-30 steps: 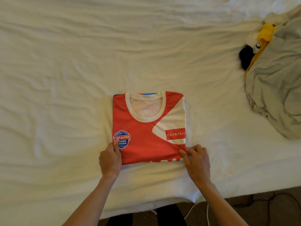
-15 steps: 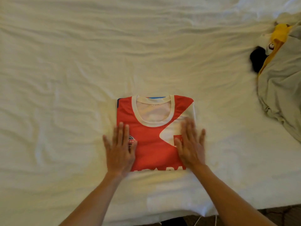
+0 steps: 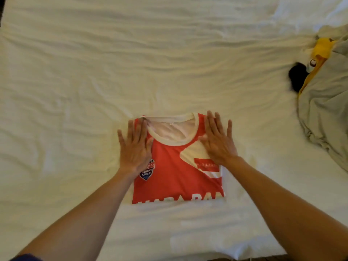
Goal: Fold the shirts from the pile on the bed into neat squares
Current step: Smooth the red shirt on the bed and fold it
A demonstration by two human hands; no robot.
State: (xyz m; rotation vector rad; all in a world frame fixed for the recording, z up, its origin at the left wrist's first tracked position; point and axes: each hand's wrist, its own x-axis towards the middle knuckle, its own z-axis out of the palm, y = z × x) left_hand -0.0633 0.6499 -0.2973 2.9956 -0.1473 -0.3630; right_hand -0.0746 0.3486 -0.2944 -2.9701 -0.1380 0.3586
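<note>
Here both hands, left hand [image 3: 134,147] and right hand [image 3: 218,140], lay flat, fingers straight, on the red jersey [image 3: 178,178]; even outward strokes would best flatten its collar end.

A bed [image 3: 131,63] under a wrinkled white sheet fills the view in warm light; dark floor [image 3: 263,259] shows past its near edge.

Single head view looks steeply down, close over the bed [image 3: 75,91]
</note>
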